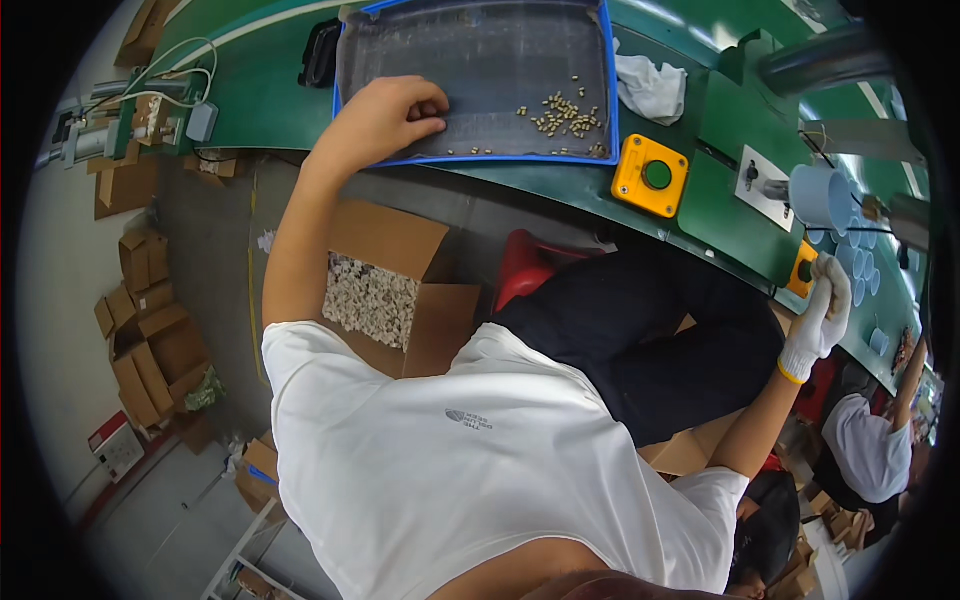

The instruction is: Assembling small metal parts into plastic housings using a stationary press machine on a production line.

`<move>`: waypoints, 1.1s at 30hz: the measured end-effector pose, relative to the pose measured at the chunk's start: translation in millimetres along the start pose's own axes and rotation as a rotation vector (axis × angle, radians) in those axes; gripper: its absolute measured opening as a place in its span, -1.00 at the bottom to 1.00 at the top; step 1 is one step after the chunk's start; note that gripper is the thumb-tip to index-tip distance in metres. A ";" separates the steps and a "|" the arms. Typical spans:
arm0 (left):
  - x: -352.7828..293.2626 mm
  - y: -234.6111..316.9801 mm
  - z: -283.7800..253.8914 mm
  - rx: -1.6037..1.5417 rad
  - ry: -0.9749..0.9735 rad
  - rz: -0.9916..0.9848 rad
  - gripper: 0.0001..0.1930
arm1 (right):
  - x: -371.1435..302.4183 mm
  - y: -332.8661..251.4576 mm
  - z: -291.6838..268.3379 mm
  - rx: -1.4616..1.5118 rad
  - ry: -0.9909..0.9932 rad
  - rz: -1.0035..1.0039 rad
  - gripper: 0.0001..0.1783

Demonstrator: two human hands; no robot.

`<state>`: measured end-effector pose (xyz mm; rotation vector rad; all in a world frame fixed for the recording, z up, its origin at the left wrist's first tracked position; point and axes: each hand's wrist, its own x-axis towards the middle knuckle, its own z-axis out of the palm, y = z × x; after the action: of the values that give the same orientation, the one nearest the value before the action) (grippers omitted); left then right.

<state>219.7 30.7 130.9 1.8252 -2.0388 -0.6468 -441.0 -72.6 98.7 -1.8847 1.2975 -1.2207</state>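
Observation:
My bare left hand (395, 118) is over the left part of a blue-rimmed tray (470, 60). Its fingers curl in toward the palm, the thumb a little below them; what they hold, if anything, is hidden. Small brass-coloured cylindrical pieces (565, 118) lie heaped at the tray's right, with a few along its near edge. My right hand (822, 315) wears a white knitted glove with a yellow cuff. Its fingers stretch upward beside a yellow button box (803, 268), with nothing visible in them. Above that hand, a light blue cup (820, 197) sits at the green machine (745, 180).
A second yellow box with a green button (650, 177) sits beside the tray, near a crumpled white cloth (650, 88). More blue cups (858, 262) stand at the right. Below the bench is a carton of pale pieces (370, 300). Another person (868, 445) works at far right.

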 end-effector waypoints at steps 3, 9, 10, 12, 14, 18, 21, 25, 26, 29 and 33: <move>-5.2 -4.3 -9.5 -0.056 -0.034 -0.043 -0.75 | -0.7 -17.4 5.9 -0.236 -0.162 -0.117 -0.68; -27.6 -9.6 -58.3 0.194 -0.168 -0.193 -0.79 | 5.0 -32.5 14.3 -0.509 -0.240 -0.240 -0.65; -28.0 -3.1 -60.0 0.312 -0.224 -0.266 -0.81 | 5.6 -28.3 12.8 -0.483 -0.242 -0.221 -0.66; -30.0 1.8 -59.8 0.429 -0.290 -0.339 -0.82 | 4.5 -22.3 11.9 -0.443 -0.218 -0.175 -0.66; -32.0 -0.2 -56.6 0.520 -0.365 -0.403 -0.82 | 1.9 -16.8 11.2 -0.429 -0.212 -0.157 -0.66; -28.8 -3.6 -46.5 0.563 -0.383 -0.421 -0.82 | 2.4 -11.6 8.0 -0.417 -0.191 -0.135 -0.67; -30.6 -1.3 -46.1 0.615 -0.336 -0.334 -0.82 | 1.2 -11.5 8.2 -0.393 -0.181 -0.129 -0.68; -26.4 -6.8 -48.3 0.582 -0.352 -0.316 -0.86 | 1.2 -12.3 10.6 -0.402 -0.174 -0.097 -0.68; -23.0 -4.8 -50.1 0.546 -0.373 -0.332 -0.89 | 1.3 -11.7 12.2 -0.407 -0.170 -0.094 -0.68; -7.2 7.7 -36.6 0.312 -0.257 -0.048 -0.91 | 1.0 -18.6 8.7 -0.443 -0.195 -0.120 -0.65; 7.4 24.2 -0.2 -0.112 -0.214 0.058 -0.89 | -0.2 -57.2 37.7 -0.198 0.070 -0.044 -0.51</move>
<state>198.5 25.2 143.6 1.6897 -2.1314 -0.9557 -382.8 -52.3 128.5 -2.0336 1.4684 -1.2293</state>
